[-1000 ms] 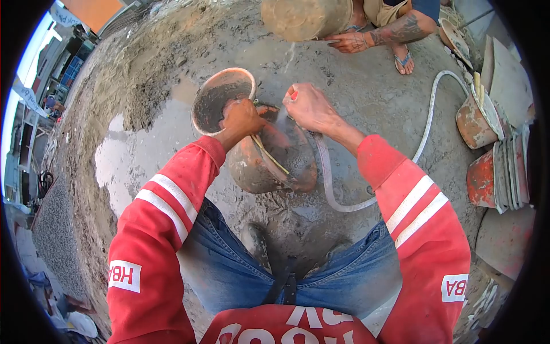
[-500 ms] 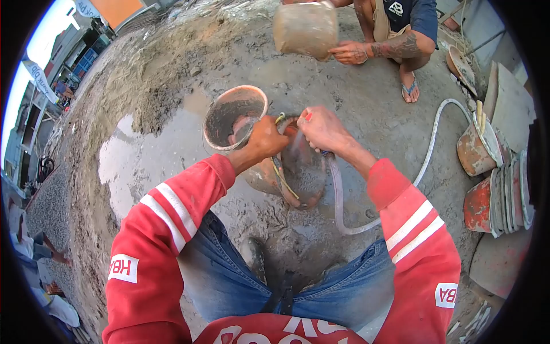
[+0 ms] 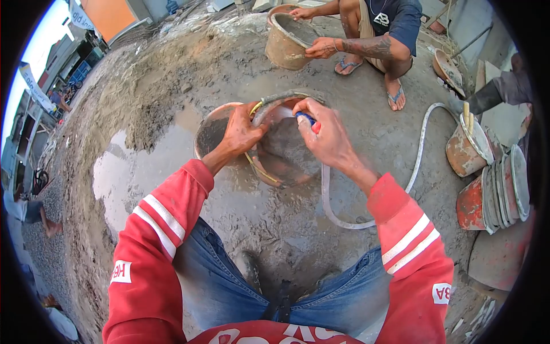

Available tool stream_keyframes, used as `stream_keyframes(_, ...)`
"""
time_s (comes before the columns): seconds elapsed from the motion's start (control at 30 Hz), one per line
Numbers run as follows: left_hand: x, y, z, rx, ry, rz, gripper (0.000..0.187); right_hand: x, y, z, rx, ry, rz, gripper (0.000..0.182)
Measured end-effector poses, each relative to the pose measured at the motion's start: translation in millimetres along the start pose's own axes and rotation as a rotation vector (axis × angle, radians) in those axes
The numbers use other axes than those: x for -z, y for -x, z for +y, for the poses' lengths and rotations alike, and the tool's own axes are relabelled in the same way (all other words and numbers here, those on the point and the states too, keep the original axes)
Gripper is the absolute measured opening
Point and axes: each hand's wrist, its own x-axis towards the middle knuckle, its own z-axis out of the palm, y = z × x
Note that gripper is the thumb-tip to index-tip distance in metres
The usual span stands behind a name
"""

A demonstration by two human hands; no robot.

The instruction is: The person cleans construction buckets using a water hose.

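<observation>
My left hand [image 3: 243, 135] is closed on the upper left rim of a muddy bucket [image 3: 282, 171], which is tilted with its mouth facing me. A yellowish cord or handle [image 3: 256, 163] runs along that rim. Inside the bucket, the walls look wet and grey. My right hand [image 3: 327, 137] grips the end of a clear hose [image 3: 325, 198] at its blue fitting [image 3: 307, 118], above the right part of the bucket mouth. A whitish jet of water [image 3: 282, 113] leaves it toward the bucket's inner wall. Behind my left hand stands a second muddy bucket [image 3: 211, 131], partly covered.
Across from me a squatting person [image 3: 395, 28] holds another bucket [image 3: 285, 50]. Stacked buckets [image 3: 501, 192], a bucket with sticks [image 3: 467, 150] and a shallow basin [image 3: 448, 70] stand at right, near another person's dark boot [image 3: 484, 97]. A puddle [image 3: 123, 172] covers wet ground at left.
The muddy bucket and both my hands have shifted, and its mouth now faces me more. Opposite, the person's bucket has come down and turned mouth up. A boot has appeared at right.
</observation>
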Motion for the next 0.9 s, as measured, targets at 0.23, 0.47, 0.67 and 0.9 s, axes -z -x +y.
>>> stream_keyframes(0.23,12.4,-1.6,-1.3,0.004,-0.052,0.030,0.031,-8.2,-1.5,12.1,-0.044,0.027,0.087,0.015)
stream_keyframes(0.47,14.3,-0.3,2.0,0.015,-0.107,0.048,0.026,-18.9,2.5,3.4,-0.070,0.021,-0.020,0.015)
stream_keyframes(0.67,8.6,-0.1,-6.9,-0.066,-0.066,0.129,0.029,-21.4,-1.5,26.9,-0.171,0.080,0.026,0.015)
stream_keyframes(0.9,9.7,-0.3,-0.7,-0.200,-0.177,0.160,0.034,-31.6,3.1,22.1,-0.152,-0.047,-0.037,0.015)
